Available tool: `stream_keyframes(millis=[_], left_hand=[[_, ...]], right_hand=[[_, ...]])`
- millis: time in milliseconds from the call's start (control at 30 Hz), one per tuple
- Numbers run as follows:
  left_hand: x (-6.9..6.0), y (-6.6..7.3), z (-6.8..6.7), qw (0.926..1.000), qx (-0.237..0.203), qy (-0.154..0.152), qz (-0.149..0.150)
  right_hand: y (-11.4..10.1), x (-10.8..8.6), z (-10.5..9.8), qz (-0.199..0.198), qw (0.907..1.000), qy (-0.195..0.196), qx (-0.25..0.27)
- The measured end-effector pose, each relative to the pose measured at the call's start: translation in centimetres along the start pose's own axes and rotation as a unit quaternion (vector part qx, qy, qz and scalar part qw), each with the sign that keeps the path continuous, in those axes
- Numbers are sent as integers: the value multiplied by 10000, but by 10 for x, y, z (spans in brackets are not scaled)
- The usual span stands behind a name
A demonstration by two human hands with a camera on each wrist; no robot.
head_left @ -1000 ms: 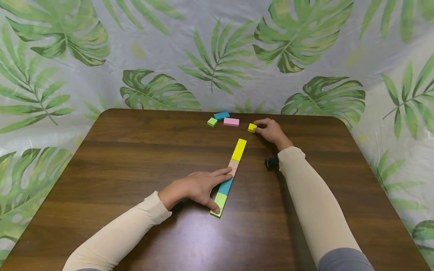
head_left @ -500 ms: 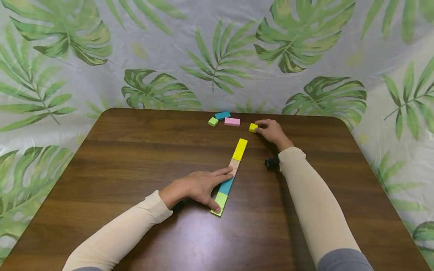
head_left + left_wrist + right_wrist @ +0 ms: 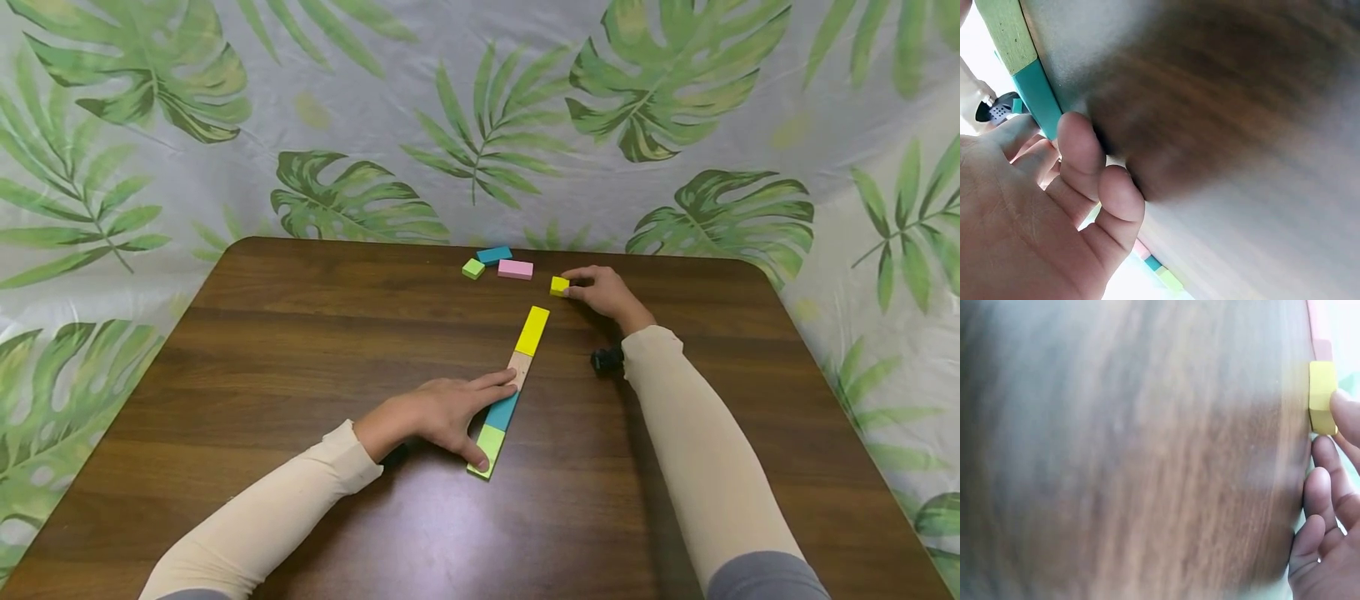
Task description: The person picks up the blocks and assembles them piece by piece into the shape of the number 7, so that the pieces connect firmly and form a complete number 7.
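Note:
Four flat blocks lie end to end in a slanting row: yellow [image 3: 532, 331], bare wood [image 3: 520, 363], teal [image 3: 501, 412] and light green [image 3: 491, 442]. My left hand [image 3: 446, 412] rests along the row's left side, thumb on the light green block, fingertips by the wooden and teal ones. In the left wrist view the teal block [image 3: 1038, 97] stands beside my fingers. Beyond the row's far end, my right hand [image 3: 606, 293] pinches a small yellow block [image 3: 558, 286] on the table. The right wrist view shows that yellow block [image 3: 1322, 397] against the thumb.
Near the table's back edge lie a teal block [image 3: 495, 256], a small light green block [image 3: 473, 268] and a pink block [image 3: 516, 269], left of my right hand. A leaf-patterned curtain [image 3: 360, 100] hangs behind the brown table [image 3: 300, 333].
The small yellow block has shifted very slightly toward me with my right hand, which still pinches it. My left hand keeps its place on the row.

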State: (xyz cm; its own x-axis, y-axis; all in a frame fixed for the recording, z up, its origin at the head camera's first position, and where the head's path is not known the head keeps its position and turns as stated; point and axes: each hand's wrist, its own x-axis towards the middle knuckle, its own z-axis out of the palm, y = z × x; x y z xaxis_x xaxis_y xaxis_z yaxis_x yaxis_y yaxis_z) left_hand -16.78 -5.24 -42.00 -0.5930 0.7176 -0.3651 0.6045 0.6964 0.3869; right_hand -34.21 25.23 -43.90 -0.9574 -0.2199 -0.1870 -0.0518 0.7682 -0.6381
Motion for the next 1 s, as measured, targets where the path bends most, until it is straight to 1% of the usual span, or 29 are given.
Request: stream_keyframes(millis=[133, 267, 533, 833, 1000], left_hand=[[1, 0, 1, 10000, 10, 3, -12], [2, -1, 1, 10000, 9, -26, -37], [2, -2, 0, 9999, -37, -77, -78], [2, -2, 1, 10000, -23, -34, -37], [2, -2, 0, 10000, -30, -45, -17]], right_hand=[[2, 1, -1, -87, 9999, -75, -98], [0, -2, -1, -125, 9996, -155, -183], [-7, -3, 1, -284, 9990, -314, -167], [-10, -1, 7, -110, 9995, -292, 55], [-12, 0, 11, -194, 9995, -246, 73]])
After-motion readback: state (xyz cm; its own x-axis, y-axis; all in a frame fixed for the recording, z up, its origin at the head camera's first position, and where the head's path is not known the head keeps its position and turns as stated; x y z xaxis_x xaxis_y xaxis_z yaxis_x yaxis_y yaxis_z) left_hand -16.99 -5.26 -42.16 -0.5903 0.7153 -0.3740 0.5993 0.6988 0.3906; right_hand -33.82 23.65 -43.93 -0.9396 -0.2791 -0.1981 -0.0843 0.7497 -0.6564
